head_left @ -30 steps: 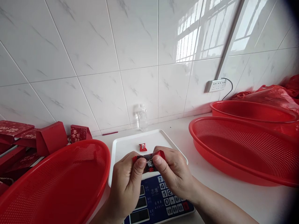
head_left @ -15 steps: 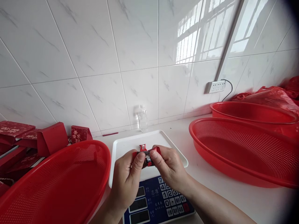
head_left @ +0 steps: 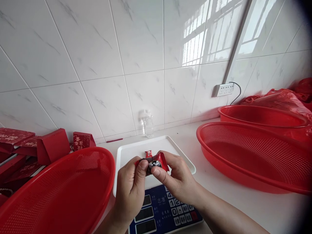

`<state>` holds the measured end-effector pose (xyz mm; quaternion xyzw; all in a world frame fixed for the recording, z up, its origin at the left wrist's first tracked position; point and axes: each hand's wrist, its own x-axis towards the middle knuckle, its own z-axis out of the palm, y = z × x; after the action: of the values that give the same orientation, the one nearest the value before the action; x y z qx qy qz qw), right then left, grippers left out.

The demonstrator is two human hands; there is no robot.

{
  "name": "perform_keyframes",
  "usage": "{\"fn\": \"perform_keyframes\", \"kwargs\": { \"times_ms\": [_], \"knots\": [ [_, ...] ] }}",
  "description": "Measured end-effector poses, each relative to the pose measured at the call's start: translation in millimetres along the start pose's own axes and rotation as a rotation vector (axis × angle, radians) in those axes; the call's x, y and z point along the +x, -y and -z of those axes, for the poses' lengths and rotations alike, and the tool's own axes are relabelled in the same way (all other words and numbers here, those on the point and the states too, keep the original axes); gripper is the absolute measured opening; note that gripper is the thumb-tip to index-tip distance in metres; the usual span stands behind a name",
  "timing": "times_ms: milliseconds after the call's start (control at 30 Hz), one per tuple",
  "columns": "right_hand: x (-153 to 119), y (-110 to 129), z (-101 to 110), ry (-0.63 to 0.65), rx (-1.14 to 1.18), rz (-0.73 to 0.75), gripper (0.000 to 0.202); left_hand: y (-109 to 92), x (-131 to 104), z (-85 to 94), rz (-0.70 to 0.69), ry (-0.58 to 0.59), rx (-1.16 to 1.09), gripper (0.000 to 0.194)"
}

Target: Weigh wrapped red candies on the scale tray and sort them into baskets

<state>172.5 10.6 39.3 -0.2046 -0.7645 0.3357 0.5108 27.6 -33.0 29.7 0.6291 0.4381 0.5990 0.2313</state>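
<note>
Between my two hands is a small red and black wrapped candy (head_left: 155, 163), its crimped red end sticking out on the right. My left hand (head_left: 133, 180) pinches its left end with the thumb on top. The thumb of my right hand (head_left: 179, 175) presses the front of the wrapper while the fingers sit behind it. Both hands are above the white scale tray (head_left: 129, 152). Another small red wrapped candy (head_left: 148, 153) lies on that tray, just behind the held one. Below my hands is the blue keypad panel of the scale (head_left: 159, 211), partly covered by my wrists.
A red perforated basket (head_left: 73, 191) stands at left, with red gift boxes (head_left: 53, 146) behind it. On the right are a red basket (head_left: 234, 156) and another behind it (head_left: 260, 115). A clear bottle (head_left: 148, 125) stands by the tiled wall, near a power strip (head_left: 223, 90).
My right thumb has slid left off the candy's right end onto its middle, and the wrapper has turned, showing more of its right end. The view has shifted slightly.
</note>
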Motion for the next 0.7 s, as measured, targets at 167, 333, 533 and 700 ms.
{"fn": "perform_keyframes", "kwargs": {
  "times_ms": [167, 333, 533, 700],
  "knots": [
    [-0.3, 1.4, -0.4, -0.007, 0.035, 0.016, 0.047, 0.4, -2.1, -2.6, -0.032, -0.016, -0.014, 0.043],
    [-0.7, 2.8, -0.4, 0.010, 0.037, -0.003, 0.050, 0.2, -2.6, -4.0, -0.079, -0.043, 0.021, 0.044],
    [-1.7, 3.0, -0.9, -0.001, 0.020, -0.003, 0.050, 2.9, -5.0, -2.4, -0.089, -0.050, 0.057, 0.041],
    [-1.4, 4.0, 0.6, -0.010, 0.034, -0.025, 0.045, 3.4, -2.8, -2.7, -0.059, -0.053, 0.031, 0.043]
  ]
}}
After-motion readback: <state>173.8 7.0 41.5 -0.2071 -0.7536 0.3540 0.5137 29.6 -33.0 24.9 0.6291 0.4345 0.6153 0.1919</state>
